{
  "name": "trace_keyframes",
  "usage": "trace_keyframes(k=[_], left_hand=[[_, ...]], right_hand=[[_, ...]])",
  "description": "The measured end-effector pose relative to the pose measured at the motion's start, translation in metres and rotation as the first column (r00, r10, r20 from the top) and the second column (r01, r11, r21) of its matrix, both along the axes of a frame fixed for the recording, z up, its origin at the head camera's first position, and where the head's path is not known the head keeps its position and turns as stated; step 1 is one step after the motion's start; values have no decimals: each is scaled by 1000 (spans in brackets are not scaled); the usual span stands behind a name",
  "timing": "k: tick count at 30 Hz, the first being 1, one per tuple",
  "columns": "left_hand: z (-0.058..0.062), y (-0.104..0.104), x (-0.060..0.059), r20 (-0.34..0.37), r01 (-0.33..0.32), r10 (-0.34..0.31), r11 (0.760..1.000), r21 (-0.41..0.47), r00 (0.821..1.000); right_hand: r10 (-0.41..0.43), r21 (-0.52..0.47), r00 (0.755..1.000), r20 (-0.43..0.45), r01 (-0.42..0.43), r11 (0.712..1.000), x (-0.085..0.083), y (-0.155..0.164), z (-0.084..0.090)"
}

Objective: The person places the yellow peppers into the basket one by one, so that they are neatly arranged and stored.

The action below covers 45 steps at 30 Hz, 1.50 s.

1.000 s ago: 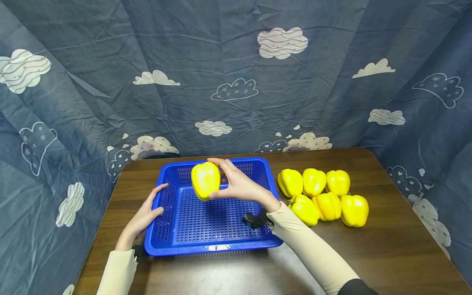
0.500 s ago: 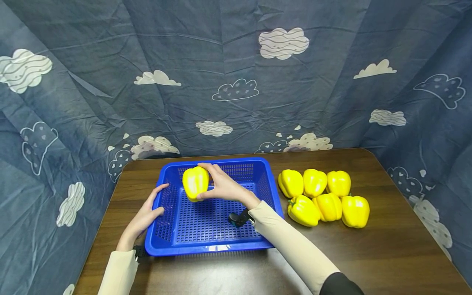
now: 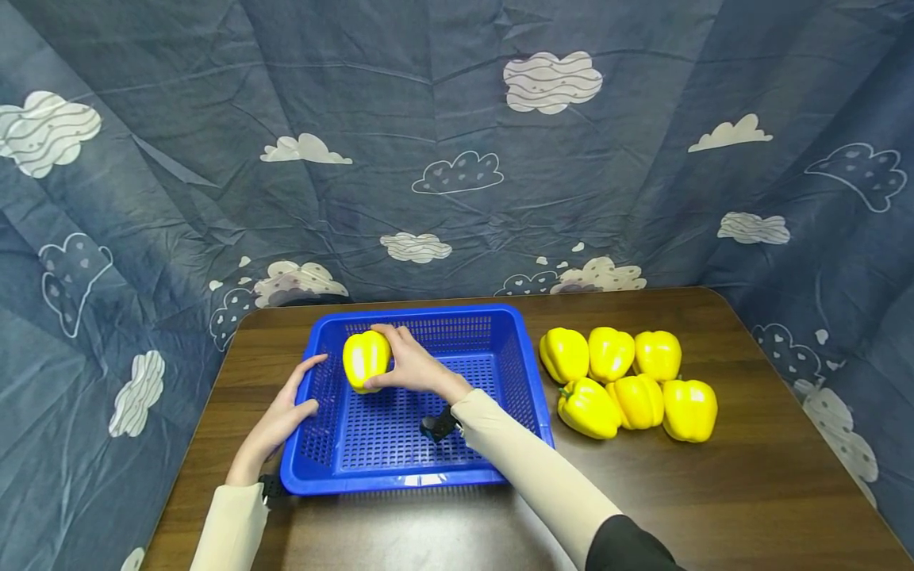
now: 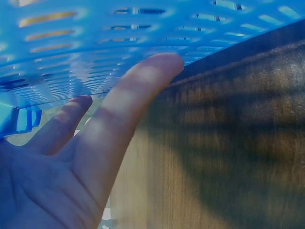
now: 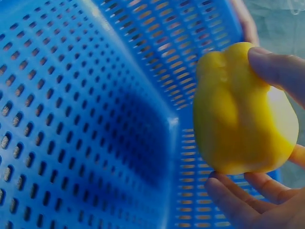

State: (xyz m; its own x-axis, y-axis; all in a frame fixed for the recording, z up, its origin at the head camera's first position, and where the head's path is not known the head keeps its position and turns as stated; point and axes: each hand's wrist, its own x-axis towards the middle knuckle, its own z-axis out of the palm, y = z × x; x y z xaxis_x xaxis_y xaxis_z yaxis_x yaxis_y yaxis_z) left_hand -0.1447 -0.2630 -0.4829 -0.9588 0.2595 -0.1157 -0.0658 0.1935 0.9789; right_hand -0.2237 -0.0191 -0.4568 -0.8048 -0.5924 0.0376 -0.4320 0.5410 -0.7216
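A yellow bell pepper (image 3: 366,361) is gripped in my right hand (image 3: 410,363) inside the back left part of the blue basket (image 3: 421,478). In the right wrist view, thumb and fingers hold the pepper (image 5: 243,114) from opposite sides, above the perforated floor near a corner. My left hand (image 3: 280,414) rests against the basket's left side, with its fingers straight. The left wrist view has the left hand's thumb (image 4: 126,109) lying extended along the outside of the slotted wall (image 4: 119,52).
Several more yellow bell peppers (image 3: 610,354) lie in two rows on the brown wooden table (image 3: 757,492), right of the basket. A blue curtain with white clouds (image 3: 457,103) hangs behind the table and along its sides.
My right hand has carried the bell pepper left and lower into the basket. The left hand has stayed at the basket's left side.
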Motion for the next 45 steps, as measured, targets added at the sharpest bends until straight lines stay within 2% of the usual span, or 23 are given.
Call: trace_keyframes(k=[9,21,30,40,45], left_hand=[[-1,0,-1,-12,7,-7,1000,11,1000],[-1,1,-2,3,8,-8,1000,19,1000],[-4,-1,-1,-15,10,-10,1000,10,1000],[-5,0,-1,-28,-2,1,1000,-16,1000],[-3,1,0,-29,-9,9,1000,-18,1000]], right_hand=[[-49,29,998,29,48,998,-5,-14,-19],[-44,54,999,25,43,998,-5,-23,-25],[-33,89,997,74,27,996,-2,-29,-32],[-24,92,996,88,16,996,-1,-29,-33],[-31,99,994,102,21,995,-3,-24,-25]])
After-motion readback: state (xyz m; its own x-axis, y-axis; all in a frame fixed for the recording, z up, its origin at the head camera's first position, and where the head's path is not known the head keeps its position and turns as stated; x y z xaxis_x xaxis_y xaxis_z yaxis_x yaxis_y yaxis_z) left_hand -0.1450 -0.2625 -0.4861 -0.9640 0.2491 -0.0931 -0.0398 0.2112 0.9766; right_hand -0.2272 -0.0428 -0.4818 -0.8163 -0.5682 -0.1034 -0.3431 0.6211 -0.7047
